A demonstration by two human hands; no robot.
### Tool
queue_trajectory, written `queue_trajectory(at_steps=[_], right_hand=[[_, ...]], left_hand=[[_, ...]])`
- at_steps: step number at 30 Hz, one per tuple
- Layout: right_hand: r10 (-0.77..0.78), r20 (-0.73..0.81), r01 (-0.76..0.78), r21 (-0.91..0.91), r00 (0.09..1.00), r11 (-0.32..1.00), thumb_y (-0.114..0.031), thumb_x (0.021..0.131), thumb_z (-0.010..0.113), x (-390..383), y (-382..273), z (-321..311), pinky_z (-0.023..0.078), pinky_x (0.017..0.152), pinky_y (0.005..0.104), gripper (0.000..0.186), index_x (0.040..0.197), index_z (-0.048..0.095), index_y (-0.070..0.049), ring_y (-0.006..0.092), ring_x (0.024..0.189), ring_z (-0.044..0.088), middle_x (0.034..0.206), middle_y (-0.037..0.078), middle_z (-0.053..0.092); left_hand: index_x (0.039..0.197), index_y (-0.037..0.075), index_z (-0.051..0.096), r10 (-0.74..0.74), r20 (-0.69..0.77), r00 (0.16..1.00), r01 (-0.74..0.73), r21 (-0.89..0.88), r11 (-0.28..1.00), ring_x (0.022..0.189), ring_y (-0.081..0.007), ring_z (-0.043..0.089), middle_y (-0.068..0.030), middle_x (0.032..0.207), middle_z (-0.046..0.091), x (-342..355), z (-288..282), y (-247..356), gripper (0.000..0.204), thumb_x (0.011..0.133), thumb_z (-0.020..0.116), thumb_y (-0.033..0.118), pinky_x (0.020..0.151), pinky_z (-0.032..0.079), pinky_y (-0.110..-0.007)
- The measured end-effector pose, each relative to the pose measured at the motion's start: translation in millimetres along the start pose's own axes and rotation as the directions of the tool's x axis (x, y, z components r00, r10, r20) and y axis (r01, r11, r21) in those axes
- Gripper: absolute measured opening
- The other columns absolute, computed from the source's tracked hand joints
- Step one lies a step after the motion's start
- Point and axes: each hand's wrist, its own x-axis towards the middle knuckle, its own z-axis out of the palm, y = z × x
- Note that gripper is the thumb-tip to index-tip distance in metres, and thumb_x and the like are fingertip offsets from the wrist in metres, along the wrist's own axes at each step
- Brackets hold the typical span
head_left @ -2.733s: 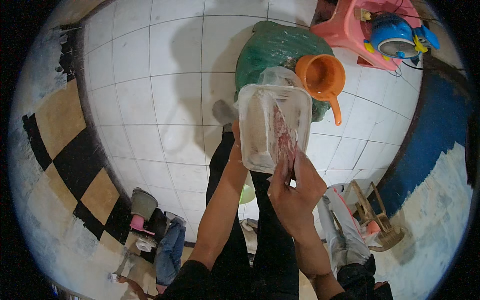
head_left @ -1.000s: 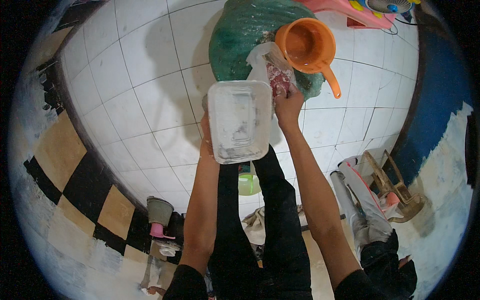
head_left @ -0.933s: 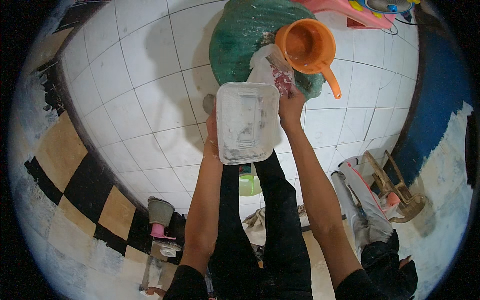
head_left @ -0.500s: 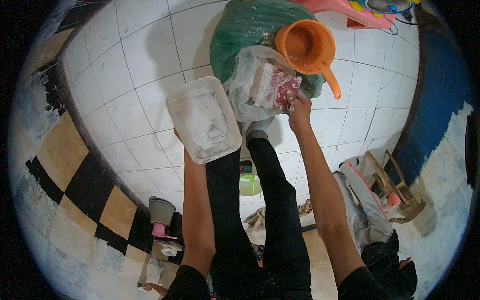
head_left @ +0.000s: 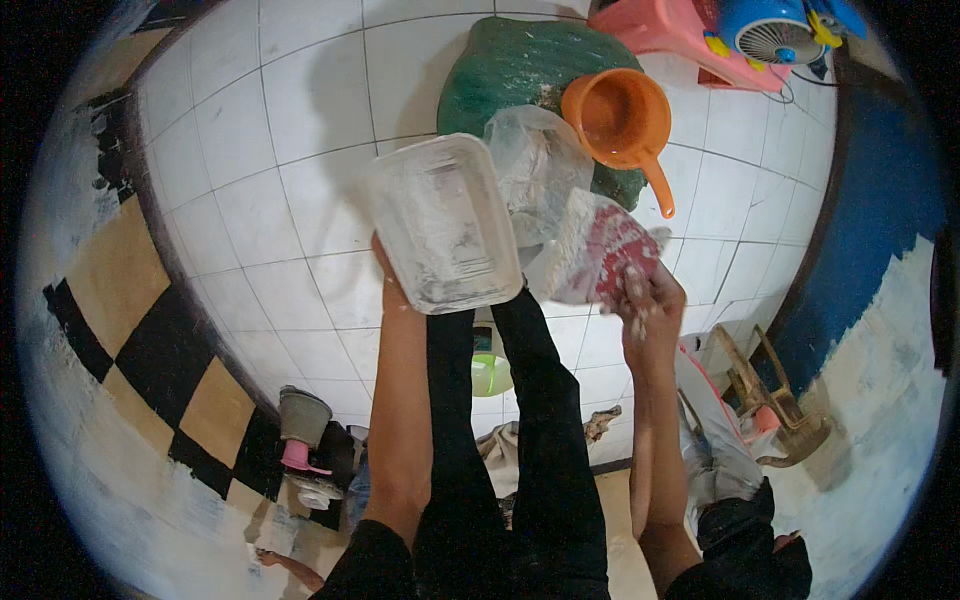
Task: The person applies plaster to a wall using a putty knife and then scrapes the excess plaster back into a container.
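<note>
My left hand (head_left: 392, 262), partly hidden behind a translucent plastic container (head_left: 442, 220), grips it from the left; white residue coats its inside. My right hand (head_left: 645, 305) is closed on a red scraper (head_left: 620, 245) heaped with white powder or paste, just right of the container. A crumpled clear bag (head_left: 535, 155) with white material inside lies above, on a green mat or sack (head_left: 485, 70). An orange dipper (head_left: 615, 120) with liquid inside sits on the green piece, its handle pointing toward me.
A pink stool (head_left: 650, 25) holds a blue fan (head_left: 770, 35) with cords. A wooden chair (head_left: 770, 410) stands at right, near another person's grey-clad leg (head_left: 715, 450). A bucket (head_left: 300, 415) stands lower left; another person's hand (head_left: 270, 557) touches the wall. A green container (head_left: 490, 375) is behind my legs.
My right hand has drawn the loaded scraper out of the bag toward the lower right. The container, in the scraper's path earlier, swung left and is now shifted slightly up and right again.
</note>
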Motion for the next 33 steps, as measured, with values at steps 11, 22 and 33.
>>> queue_trajectory(at_steps=[11,22,33], right_hand=[[-0.438,0.147,0.454,-0.445,0.887,0.771,0.0,0.09,0.053,-59.0,-48.2,65.8,0.058,0.056,0.0279,0.015,0.1,0.06,0.009,0.0117,0.07,0.063,0.082,0.011,0.065],[-0.553,0.276,0.569,-0.673,0.786,0.472,0.001,0.078,0.062,-70.6,-56.1,88.2,0.053,0.057,0.0321,0.029,0.107,0.06,0.004,0.0276,0.066,0.068,0.084,0.02,0.066],[-0.481,0.242,0.495,-0.7,0.843,0.515,0.0,0.08,0.061,-66.9,-40.1,75.5,0.054,0.06,0.0325,0.029,0.108,0.059,0.004,0.0296,0.07,0.068,0.085,0.021,0.065]], left_hand=[[0.132,0.006,0.045,-0.015,0.129,0.992,0.03,-0.115,0.993,0.108,-0.0289,0.056,-0.0146,0.126,0.053,-3.3,55.8,-44.7,0.055,0.091,0.041,0.043,0.087,0.051,-0.043],[0.134,0.006,0.042,0.005,0.014,1.0,-0.004,-0.045,0.999,0.11,-0.0299,0.054,-0.015,0.127,0.052,-6.0,52.8,-64.0,0.065,0.089,0.04,0.053,0.09,0.049,-0.044],[0.135,0.007,0.039,-0.002,-0.035,0.999,0.001,-0.025,1.0,0.113,-0.031,0.052,-0.0154,0.128,0.05,-9.0,45.7,-72.8,0.074,0.087,0.04,0.062,0.093,0.047,-0.046]])
